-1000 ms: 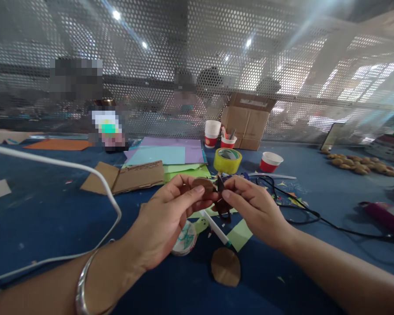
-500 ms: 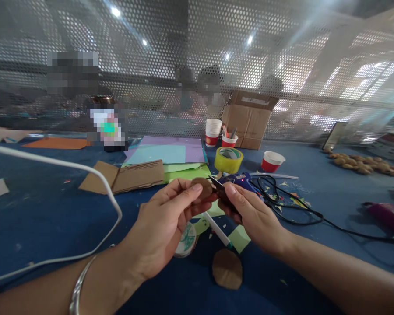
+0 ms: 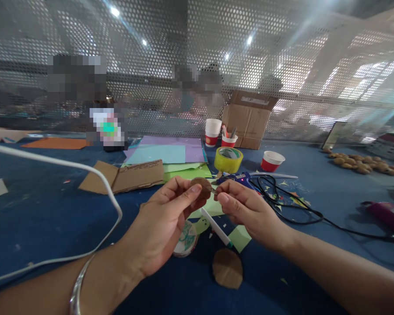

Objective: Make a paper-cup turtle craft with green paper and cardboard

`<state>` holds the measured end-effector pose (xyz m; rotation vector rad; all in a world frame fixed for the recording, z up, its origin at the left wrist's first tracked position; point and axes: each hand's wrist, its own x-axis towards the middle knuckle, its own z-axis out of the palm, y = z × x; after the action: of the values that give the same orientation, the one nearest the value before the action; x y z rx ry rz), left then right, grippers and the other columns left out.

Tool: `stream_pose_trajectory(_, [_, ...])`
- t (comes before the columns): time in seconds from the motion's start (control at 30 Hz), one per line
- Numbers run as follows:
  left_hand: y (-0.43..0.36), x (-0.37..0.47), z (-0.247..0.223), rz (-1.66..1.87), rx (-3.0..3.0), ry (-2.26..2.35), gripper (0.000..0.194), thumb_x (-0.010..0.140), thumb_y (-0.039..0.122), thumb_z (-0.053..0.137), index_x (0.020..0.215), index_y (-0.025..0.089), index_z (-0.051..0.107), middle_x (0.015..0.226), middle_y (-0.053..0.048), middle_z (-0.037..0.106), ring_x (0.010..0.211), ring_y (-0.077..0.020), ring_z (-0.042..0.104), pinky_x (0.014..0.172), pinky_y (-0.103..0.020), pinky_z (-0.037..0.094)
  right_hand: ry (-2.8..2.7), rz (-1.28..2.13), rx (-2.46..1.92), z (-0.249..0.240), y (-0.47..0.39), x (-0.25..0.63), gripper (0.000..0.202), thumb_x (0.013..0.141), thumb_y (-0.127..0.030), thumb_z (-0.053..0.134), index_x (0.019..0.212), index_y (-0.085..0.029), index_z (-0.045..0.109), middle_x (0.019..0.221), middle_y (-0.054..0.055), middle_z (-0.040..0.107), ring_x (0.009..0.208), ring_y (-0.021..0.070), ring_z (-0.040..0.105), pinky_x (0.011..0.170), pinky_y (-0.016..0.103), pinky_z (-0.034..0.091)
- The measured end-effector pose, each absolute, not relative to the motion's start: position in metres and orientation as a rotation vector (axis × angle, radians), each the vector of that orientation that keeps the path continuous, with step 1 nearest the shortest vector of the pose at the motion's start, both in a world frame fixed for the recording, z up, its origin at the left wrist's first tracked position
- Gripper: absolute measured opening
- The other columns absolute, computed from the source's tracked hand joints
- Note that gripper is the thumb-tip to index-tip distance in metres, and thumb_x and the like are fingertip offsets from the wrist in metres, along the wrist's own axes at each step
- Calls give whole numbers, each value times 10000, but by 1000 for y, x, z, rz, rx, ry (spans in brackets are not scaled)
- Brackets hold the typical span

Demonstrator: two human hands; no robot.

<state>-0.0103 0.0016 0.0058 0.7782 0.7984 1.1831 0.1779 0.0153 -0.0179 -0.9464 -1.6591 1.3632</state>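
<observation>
My left hand (image 3: 170, 210) pinches a small round piece of brown cardboard (image 3: 201, 187) between thumb and fingers. Close by on its right, my right hand (image 3: 246, 208) is closed around scissors (image 3: 214, 191); only a short stretch of metal shows at the cardboard's edge, and the fingers hide the rest. Below the hands lie a larger cardboard disc (image 3: 227, 268), a white pen (image 3: 216, 228) with a green end, pale green paper (image 3: 240, 238) and a round roll (image 3: 185, 240) with green marks, partly behind my left hand.
Behind the hands are yellow tape (image 3: 229, 160), a blue glue gun (image 3: 241, 178) with a black cable (image 3: 302, 212), paper cups (image 3: 213, 131) and a cardboard box (image 3: 248, 120). Folded cardboard (image 3: 138, 176) and coloured paper (image 3: 170, 153) lie left of centre. A white cable (image 3: 82, 166) loops at the left.
My right hand has turned and its fingers have drawn together. The dark blade that pointed up beside the cardboard has dropped mostly out of sight. My left hand stays nearly still.
</observation>
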Motion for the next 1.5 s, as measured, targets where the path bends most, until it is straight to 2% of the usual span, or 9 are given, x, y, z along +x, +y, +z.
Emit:
stream_pose_trajectory(0.23, [0,-9,6,1169,769,793,159,920,153,651,771,204,629,964,-13,726,984,-148,662,1012,-307,486,-1647,1368,-965,-17,14,177,410,980,-587,507,878,-190,516,655,-73,338,526,67,246,444,205,219])
stream_pose_trajectory(0.57, [-1,-8,7,1110,765,797,196,899,128,664,725,203,611,966,-36,738,974,-163,688,966,-296,521,-1676,1340,-946,-18,12,181,377,994,-564,496,921,-198,553,645,-72,316,515,71,234,441,214,198])
stream_pose_trajectory(0.83, [2,-11,6,1088,828,801,219,890,90,667,712,197,599,878,-38,743,849,-134,690,821,-223,544,-1659,1472,-893,-10,14,184,390,964,-562,558,932,-175,591,620,-84,307,510,65,221,433,196,185])
stream_pose_trajectory(1.27, [1,-10,1,1059,895,794,202,871,168,727,718,197,597,859,-32,748,833,-148,681,811,-259,542,-1693,1488,-934,-9,12,189,409,966,-569,546,895,-170,599,597,-92,280,482,58,225,410,188,188])
stream_pose_trajectory(1.5, [1,-9,3,1074,877,813,252,817,172,784,686,197,570,805,-13,725,779,-143,660,781,-271,532,-1773,1413,-942,-7,11,190,402,977,-562,532,901,-174,606,589,-84,326,494,63,249,433,192,245])
